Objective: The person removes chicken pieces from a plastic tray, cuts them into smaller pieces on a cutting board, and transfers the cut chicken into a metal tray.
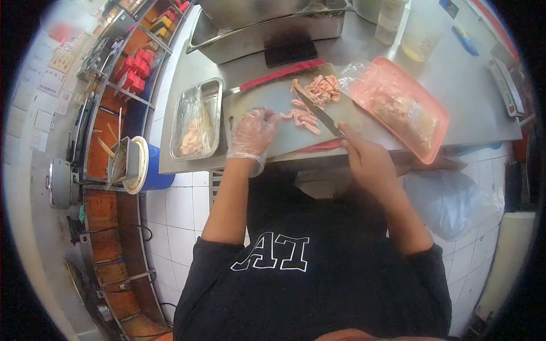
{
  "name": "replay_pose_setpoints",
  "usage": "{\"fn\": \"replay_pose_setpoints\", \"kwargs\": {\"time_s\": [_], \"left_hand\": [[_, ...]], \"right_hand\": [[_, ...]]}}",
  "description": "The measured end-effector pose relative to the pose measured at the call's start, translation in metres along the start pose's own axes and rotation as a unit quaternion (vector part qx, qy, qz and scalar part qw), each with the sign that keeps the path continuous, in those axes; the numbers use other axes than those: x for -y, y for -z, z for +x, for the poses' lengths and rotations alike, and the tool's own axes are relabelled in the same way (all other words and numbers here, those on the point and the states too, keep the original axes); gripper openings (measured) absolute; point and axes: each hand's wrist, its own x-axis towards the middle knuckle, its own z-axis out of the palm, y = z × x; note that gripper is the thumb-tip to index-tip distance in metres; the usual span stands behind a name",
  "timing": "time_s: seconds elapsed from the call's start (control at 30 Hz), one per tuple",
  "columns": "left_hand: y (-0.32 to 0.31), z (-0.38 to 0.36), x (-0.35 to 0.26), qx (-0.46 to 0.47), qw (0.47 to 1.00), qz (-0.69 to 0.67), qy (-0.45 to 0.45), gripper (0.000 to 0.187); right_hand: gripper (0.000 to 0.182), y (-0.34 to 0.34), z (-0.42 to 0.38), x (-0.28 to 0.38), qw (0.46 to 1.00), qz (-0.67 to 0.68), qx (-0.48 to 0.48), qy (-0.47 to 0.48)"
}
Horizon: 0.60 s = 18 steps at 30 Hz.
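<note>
In my bare right hand (367, 162) is a kitchen knife (319, 113), gripped by its handle, its blade pointing up and left across the cutting board (273, 136). The blade lies between a pile of cut raw meat (323, 91) and some raw meat strips (304, 119). My left hand (254, 133) wears a clear plastic glove and rests over the board's left part. Its fingers are curled, closed at the end of a thin meat strip. The fingertips are partly blurred by the glove.
Left of the board is a metal tray (219, 113) with meat under plastic. At right, a pink tray (424, 150) holds wrapped meat. Behind stand a steel container (273, 40) and plastic jugs (418, 42). A red-covered, long tool (281, 74) lies along the board's far edge.
</note>
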Motion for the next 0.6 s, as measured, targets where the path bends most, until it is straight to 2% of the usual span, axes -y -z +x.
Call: {"fn": "replay_pose_setpoints", "kwargs": {"time_s": [0.07,0.1,0.13,0.17,0.27,0.33,0.4,0.47,0.57,0.6], "left_hand": [[-0.008,-0.008,-0.017,-0.017,1.0,-0.001,-0.01,0.038],[-0.019,-0.011,-0.02,-0.045,0.997,-0.011,-0.055,0.035],[-0.023,-0.013,-0.027,-0.072,0.992,-0.019,-0.102,0.033],[-0.027,-0.015,-0.033,-0.075,0.992,-0.017,-0.098,0.033],[-0.022,-0.016,-0.045,-0.032,0.995,0.045,-0.081,0.032],[-0.027,-0.013,-0.04,-0.008,0.998,0.049,-0.031,0.031],[-0.023,-0.014,-0.026,0.013,0.997,0.058,-0.046,0.031],[-0.009,-0.015,-0.013,0.033,0.995,0.068,-0.064,0.03],[0.026,-0.022,-0.004,0.084,0.992,0.064,-0.075,0.025],[0.036,-0.023,-0.001,0.13,0.986,0.071,-0.08,0.026]], "right_hand": [[0.041,-0.008,0.008,0.003,0.996,-0.075,0.037,-0.015],[0.041,-0.014,0.012,0.0,0.996,-0.073,0.041,-0.011],[0.04,-0.024,0.016,-0.005,0.997,-0.08,0.006,0.023],[0.04,-0.029,0.019,-0.008,0.994,-0.085,-0.029,0.057],[0.04,-0.031,0.025,-0.009,0.995,-0.089,-0.012,0.033],[0.041,-0.027,0.023,-0.008,0.996,-0.078,-0.003,0.034],[0.041,-0.024,0.018,-0.013,0.997,-0.069,0.004,0.03],[0.04,-0.023,0.014,-0.022,0.995,-0.073,-0.007,0.071],[0.039,-0.018,0.009,-0.021,0.995,-0.084,-0.003,0.045],[0.039,-0.018,0.009,-0.021,0.996,-0.083,-0.001,0.044]]}}
